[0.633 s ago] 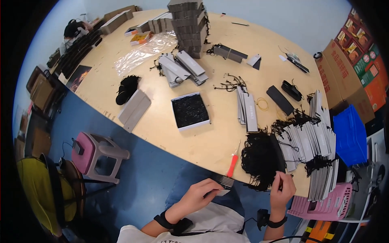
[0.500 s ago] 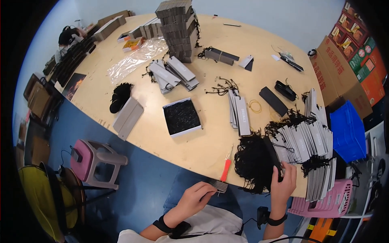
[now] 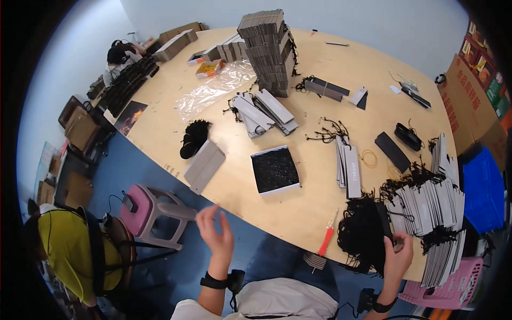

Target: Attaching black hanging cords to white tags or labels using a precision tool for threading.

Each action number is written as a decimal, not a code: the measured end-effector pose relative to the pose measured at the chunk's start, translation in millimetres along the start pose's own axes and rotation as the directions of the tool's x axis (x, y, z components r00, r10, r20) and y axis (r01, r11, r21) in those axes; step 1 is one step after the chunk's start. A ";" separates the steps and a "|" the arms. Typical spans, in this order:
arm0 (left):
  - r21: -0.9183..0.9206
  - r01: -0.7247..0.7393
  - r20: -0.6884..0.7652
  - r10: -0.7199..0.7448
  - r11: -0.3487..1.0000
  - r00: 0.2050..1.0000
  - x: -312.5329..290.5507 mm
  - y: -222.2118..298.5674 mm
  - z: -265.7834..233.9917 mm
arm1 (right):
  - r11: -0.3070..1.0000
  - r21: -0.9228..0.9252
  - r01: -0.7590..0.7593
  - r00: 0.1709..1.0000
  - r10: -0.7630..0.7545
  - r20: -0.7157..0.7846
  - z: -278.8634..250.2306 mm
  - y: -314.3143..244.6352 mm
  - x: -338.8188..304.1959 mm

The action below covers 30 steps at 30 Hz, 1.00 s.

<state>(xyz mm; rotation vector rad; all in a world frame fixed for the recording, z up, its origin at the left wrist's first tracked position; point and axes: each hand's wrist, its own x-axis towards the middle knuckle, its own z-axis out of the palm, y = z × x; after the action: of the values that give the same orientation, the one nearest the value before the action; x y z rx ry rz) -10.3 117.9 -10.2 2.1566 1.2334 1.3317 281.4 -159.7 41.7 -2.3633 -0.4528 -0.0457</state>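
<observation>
My left hand point(image 3: 216, 232) is raised off the table's front edge, fingers apart and holding nothing. My right hand point(image 3: 399, 255) curls round the near end of a stack of black tags point(image 3: 383, 216) at the table's right front. Against that stack lies a thick bunch of black cords point(image 3: 360, 234). A small bundle of striped grey tags point(image 3: 314, 260) rests low at the table edge, over my lap. Just above it lies a red-handled tool point(image 3: 326, 241) with a thin tip. Rows of grey tags with black strings point(image 3: 426, 205) fan out right of my right hand.
A white box of black pieces point(image 3: 276, 169) sits mid-table, near grey tag bundles point(image 3: 264, 113). Behind rises a tall tag stack point(image 3: 266, 53). A pink stool point(image 3: 152, 213) and people are at left; a blue bin point(image 3: 482, 186) and pink basket point(image 3: 442, 290) at right.
My left hand has let go of the striped tag bundle and moved up and left, its fingers spreading. My right hand stays at the black tags. The whole view has shifted.
</observation>
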 end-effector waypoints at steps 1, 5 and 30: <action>0.171 -0.025 -0.092 0.042 0.985 0.995 10.8 -9.3 -3.7 | 1.000 0.008 0.002 1.000 -0.002 0.007 1.4 -2.7 -0.1; 0.480 0.044 -0.160 0.038 0.876 0.986 30.8 -45.7 -13.8 | 0.997 -0.045 0.067 0.997 -0.066 0.026 2.3 -2.9 -0.3; 0.024 0.267 -0.309 -0.247 0.963 0.919 42.5 -69.3 4.0 | 0.753 0.462 0.468 0.567 -0.657 0.497 11.2 4.1 -76.5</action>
<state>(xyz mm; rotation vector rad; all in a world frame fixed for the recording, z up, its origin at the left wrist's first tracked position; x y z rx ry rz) -33.6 192.5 -32.9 1.7930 1.6342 1.5624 210.0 -178.6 18.5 -1.7884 -1.4610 0.5151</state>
